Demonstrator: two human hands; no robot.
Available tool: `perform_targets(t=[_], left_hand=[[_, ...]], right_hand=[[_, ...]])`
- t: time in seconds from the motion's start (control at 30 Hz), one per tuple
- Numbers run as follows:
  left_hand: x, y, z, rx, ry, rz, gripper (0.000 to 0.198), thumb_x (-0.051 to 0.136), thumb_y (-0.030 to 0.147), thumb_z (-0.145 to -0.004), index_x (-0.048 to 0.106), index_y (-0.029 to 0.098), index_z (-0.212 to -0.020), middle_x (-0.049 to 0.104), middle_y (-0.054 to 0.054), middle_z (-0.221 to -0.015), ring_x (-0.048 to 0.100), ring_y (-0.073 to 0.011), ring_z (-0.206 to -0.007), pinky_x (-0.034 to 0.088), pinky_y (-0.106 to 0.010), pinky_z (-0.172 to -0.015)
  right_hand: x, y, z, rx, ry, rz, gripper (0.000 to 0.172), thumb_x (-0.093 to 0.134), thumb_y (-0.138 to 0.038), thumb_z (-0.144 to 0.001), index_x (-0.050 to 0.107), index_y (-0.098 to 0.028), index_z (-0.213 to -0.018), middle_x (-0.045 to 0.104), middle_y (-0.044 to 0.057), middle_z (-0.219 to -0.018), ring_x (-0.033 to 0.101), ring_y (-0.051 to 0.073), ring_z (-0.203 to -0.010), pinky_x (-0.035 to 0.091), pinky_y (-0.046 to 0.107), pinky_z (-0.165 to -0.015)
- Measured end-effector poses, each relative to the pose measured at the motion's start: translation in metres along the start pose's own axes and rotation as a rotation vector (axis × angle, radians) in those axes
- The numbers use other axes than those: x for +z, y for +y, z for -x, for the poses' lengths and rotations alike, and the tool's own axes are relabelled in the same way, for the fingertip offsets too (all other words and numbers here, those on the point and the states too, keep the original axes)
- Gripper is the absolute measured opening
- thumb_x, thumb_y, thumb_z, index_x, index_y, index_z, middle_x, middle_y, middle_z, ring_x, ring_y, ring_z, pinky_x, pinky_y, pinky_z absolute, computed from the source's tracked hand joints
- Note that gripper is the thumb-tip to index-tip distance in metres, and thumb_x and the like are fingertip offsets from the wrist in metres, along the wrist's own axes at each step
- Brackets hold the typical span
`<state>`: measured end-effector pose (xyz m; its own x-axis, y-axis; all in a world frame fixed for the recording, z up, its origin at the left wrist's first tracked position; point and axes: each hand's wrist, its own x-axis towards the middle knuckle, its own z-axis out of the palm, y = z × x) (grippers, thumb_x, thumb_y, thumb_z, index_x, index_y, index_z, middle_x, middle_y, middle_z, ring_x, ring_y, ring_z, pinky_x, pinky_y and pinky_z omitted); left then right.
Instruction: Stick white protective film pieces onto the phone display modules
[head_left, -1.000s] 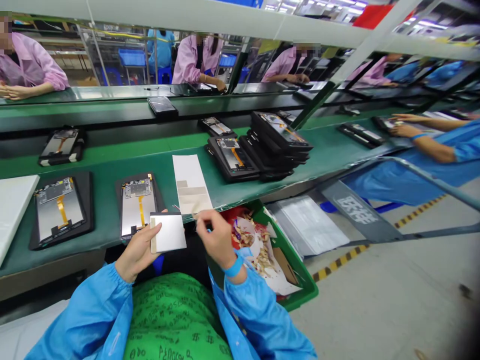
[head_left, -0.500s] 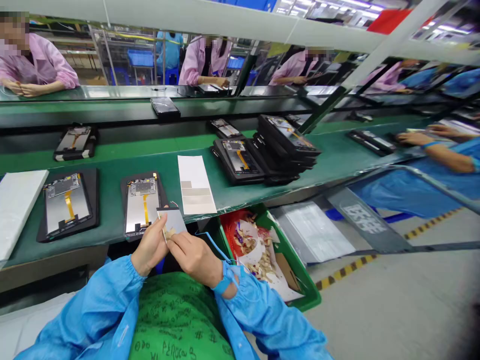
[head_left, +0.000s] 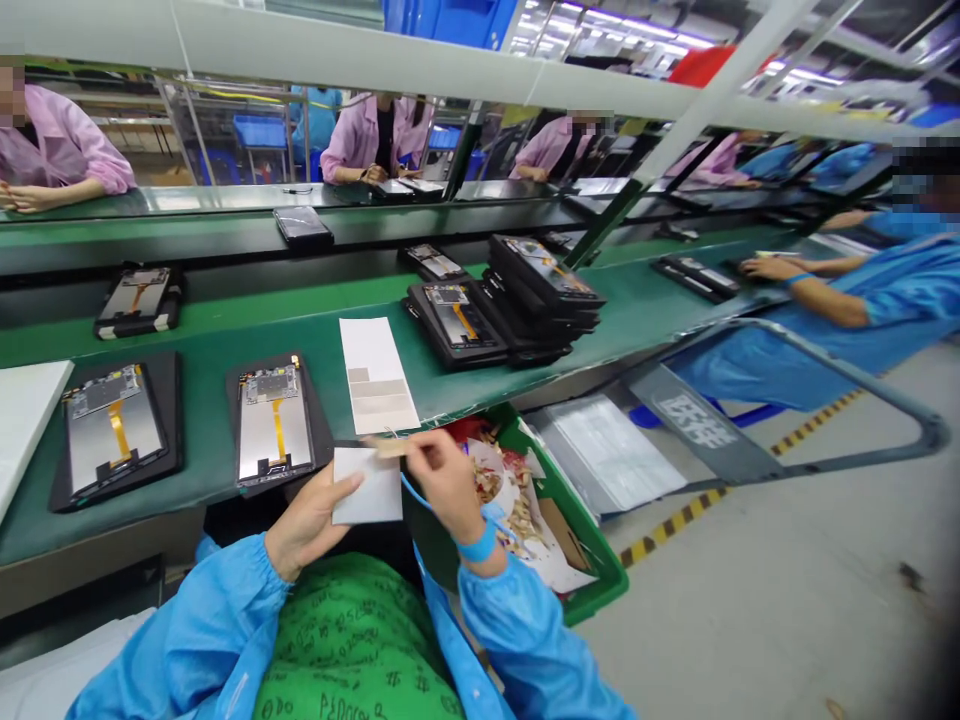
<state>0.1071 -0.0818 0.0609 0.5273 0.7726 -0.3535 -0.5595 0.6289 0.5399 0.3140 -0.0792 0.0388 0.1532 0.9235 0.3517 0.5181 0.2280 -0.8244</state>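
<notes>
Pale square film sheet [head_left: 367,487], gripped between thumb and fingers of the left hand [head_left: 311,525], just off the front edge of the green surface [head_left: 315,340]. Right hand [head_left: 446,485] pinched on a small tan strip [head_left: 386,447] at the sheet's top edge. Close beside, a display panel [head_left: 274,425] on a black mat [head_left: 321,420]; below right, a green crate [head_left: 592,570] with paper scraps [head_left: 495,480].

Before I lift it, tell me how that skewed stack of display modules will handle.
The skewed stack of display modules will probably slide or tip, since its layers sit offset from one another. Each module looks stiff, but the exposed orange flex cable on top looks fragile.
</notes>
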Motion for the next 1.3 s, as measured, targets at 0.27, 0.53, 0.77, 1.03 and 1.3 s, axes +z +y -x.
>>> perform_targets(t=[0.27, 0.53, 0.77, 1.03, 1.3], left_hand=[[-0.005, -0.014, -0.007, -0.066, 0.071, 0.055, 0.057, 0.065, 0.036, -0.092, 0.052, 0.017, -0.144, 0.067, -0.013, -0.132, 0.061, -0.0294, -0.125, 0.044, -0.045, -0.11], [0.003, -0.018, 0.013, 0.356, 0.091, -0.565, 0.054, 0.049, 0.054, -0.097, 0.053, 0.031, -0.145, 0.028, 0.001, -0.165, 0.018, -0.0231, -0.154, 0.014, -0.039, -0.127], [-0.058, 0.034, 0.058, 0.383, 0.53, -0.545, 0.062, 0.078, 0.044, -0.077, 0.062, 0.016, -0.13, 0.066, -0.016, -0.131, 0.062, -0.0337, -0.121, 0.047, -0.049, -0.106], [-0.127, 0.067, 0.112, 0.318, 0.758, -0.186, 0.077, 0.088, 0.04, -0.065, 0.059, 0.017, -0.133, 0.076, -0.01, -0.113, 0.07, -0.0293, -0.106, 0.058, -0.037, -0.089], [-0.132, 0.078, 0.097, 0.34, 0.754, -0.222, 0.08, 0.088, 0.042, -0.065, 0.055, 0.017, -0.134, 0.076, -0.01, -0.111, 0.072, -0.0275, -0.1, 0.059, -0.036, -0.084]], right_hand=[[-0.103, 0.098, 0.047, 0.486, 0.106, 0.555, 0.026, 0.06, -0.038, -0.089, 0.073, -0.016, -0.093, 0.072, 0.017, -0.096, 0.068, 0.03, -0.091, 0.053, 0.045, -0.083], [0.029, -0.038, 0.038, 0.149, -0.407, -0.334, 0.063, 0.056, -0.049, -0.097, 0.037, -0.026, -0.153, 0.048, 0.013, -0.152, 0.05, 0.029, -0.137, 0.046, 0.048, -0.111], [0.092, -0.068, 0.008, 0.238, -0.64, -0.618, 0.047, 0.046, -0.045, -0.102, 0.047, -0.025, -0.145, 0.061, 0.008, -0.137, 0.058, 0.024, -0.125, 0.048, 0.043, -0.108], [0.122, -0.059, -0.05, -0.357, -0.728, 0.081, 0.042, 0.077, -0.031, -0.085, 0.06, -0.021, -0.122, 0.061, 0.012, -0.125, 0.055, 0.028, -0.117, 0.051, 0.047, -0.101], [0.145, -0.044, -0.05, -0.597, -0.744, 0.285, 0.012, 0.054, -0.019, -0.099, 0.065, -0.019, -0.098, 0.066, 0.01, -0.106, 0.061, 0.022, -0.099, 0.056, 0.037, -0.085]])
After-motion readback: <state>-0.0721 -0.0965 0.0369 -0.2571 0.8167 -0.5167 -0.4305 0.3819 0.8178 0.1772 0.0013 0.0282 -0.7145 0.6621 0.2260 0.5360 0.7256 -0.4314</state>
